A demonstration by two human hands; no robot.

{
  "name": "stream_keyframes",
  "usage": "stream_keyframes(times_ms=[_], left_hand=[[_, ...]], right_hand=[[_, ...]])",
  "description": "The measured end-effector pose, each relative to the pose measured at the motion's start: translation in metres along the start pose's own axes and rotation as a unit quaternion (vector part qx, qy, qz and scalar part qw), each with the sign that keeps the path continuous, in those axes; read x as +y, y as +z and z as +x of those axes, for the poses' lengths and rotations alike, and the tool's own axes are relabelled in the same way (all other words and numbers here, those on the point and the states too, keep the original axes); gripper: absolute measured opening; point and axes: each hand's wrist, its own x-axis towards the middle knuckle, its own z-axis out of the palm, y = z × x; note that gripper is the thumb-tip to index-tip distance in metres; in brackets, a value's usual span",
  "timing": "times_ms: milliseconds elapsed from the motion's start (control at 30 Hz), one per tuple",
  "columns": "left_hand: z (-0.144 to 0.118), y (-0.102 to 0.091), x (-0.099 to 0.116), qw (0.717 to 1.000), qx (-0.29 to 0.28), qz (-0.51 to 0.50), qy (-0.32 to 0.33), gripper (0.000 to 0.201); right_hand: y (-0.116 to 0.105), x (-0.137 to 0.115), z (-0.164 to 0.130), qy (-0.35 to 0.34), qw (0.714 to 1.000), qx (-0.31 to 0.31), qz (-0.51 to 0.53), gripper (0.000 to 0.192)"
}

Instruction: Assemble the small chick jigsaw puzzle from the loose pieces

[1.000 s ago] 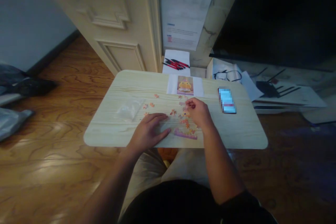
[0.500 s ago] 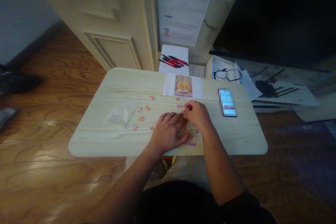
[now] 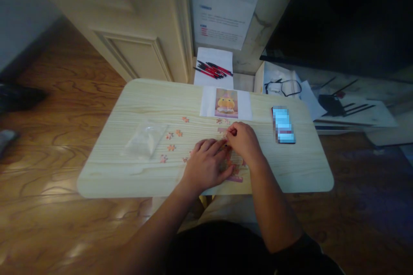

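Note:
My left hand [image 3: 205, 164] lies with its fingers stretched over a partly joined jigsaw puzzle [image 3: 236, 172], covering much of it. Beside its fingertips, my right hand [image 3: 241, 139] pinches at the puzzle's upper part; a small puzzle piece seems to be between thumb and forefinger, mostly hidden. Loose orange and pink jigsaw pieces [image 3: 171, 148] are scattered left of my left hand. A few more pieces [image 3: 222, 120] sit just above my right hand, below a printed picture [image 3: 226, 103] of a yellow figure in a pointed hat.
A clear plastic bag [image 3: 145, 141] rests on the left of the small table [image 3: 106, 167]. At the right lies a phone [image 3: 283, 124] with a lit, blurred screen. Behind the table are red and black pens [image 3: 213, 69] on white paper and an open box [image 3: 277, 79] with a cable.
The camera view has shifted slightly, so the table looks a little nearer. Both hands stay at nearly the same spot over the puzzle, with the right still pinching.

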Motion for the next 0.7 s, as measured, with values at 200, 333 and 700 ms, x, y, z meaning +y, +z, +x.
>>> stream_keyframes(times_ms=[200, 333, 700], left_hand=[[-0.001, 0.002, 0.0, 1.0, 0.018, -0.003, -0.007, 0.056], [-0.002, 0.004, 0.001, 0.999, 0.025, 0.01, -0.017, 0.059], [-0.001, 0.006, -0.001, 0.999, 0.023, 0.013, -0.026, 0.067]], right_hand=[[-0.007, 0.008, -0.002, -0.008, 0.999, 0.007, 0.042, 0.009], [-0.009, 0.01, -0.003, -0.021, 0.998, 0.036, 0.043, 0.011], [-0.002, -0.002, 0.008, -0.006, 0.998, 0.012, -0.06, 0.008]])
